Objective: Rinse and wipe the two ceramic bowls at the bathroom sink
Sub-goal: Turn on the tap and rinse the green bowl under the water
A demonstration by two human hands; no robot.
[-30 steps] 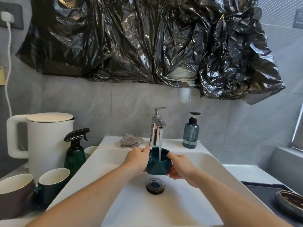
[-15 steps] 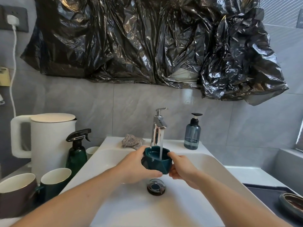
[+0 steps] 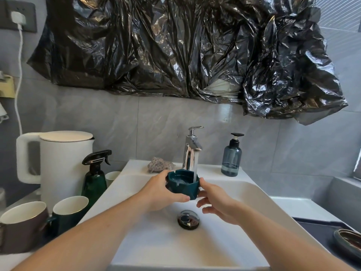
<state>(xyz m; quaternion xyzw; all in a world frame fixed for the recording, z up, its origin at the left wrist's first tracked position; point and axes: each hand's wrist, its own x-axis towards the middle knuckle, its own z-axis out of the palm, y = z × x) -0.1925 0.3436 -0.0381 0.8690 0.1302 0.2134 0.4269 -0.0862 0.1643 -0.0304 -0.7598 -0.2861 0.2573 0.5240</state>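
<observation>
The dark green bowl is sitting upright above the white sink, under the chrome tap, and a stream of water is falling into its right side. The left hand is gripping the bowl from the left, thumb curled under its front lower edge, the other fingers hidden behind the rim. The right hand is touching the bowl's right wall with its upper fingertips; its lower fingers are hanging loosely curled and slightly spread, clear of the bowl. The drain plug is lying in the basin below the bowl.

On the sink's back ledge a crumpled cloth is resting left of the tap and a blue pump bottle is standing to its right. On the left a green spray bottle, a white kettle, a green mug and a brown mug are standing together. At the lower right edge a shallow dark dish is lying on a dark tray. Black plastic sheeting is hanging across the wall above.
</observation>
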